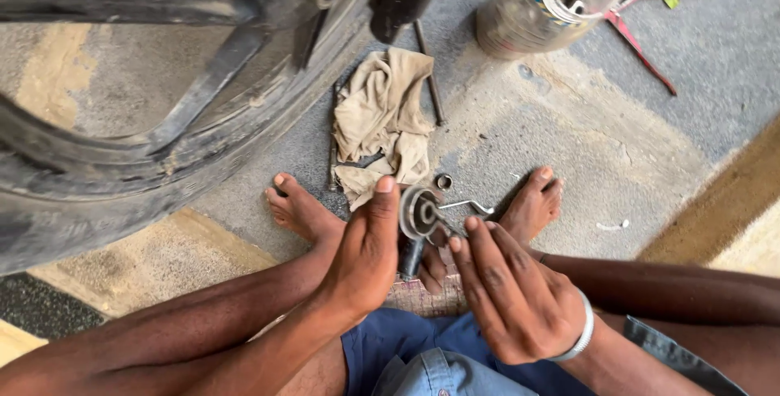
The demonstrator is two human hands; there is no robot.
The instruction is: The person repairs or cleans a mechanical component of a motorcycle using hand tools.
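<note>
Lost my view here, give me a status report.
Left hand gripping round metal part. Right hand fingertips on it. Rag, small ring lie just beyond.

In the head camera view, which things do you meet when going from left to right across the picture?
Black tyre → left hand → round metal part → right hand → red metal tool.

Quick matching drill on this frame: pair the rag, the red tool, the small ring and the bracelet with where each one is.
Things:
1. rag
2. red tool
3. small ring
4. bracelet

Places:
A. on the right hand's wrist
B. top right, beside the jar
C. on the ground just below the rag's right edge
D. crumpled beside the tyre, above the left hand

Pairs: 1-D, 2-B, 3-C, 4-A
</note>
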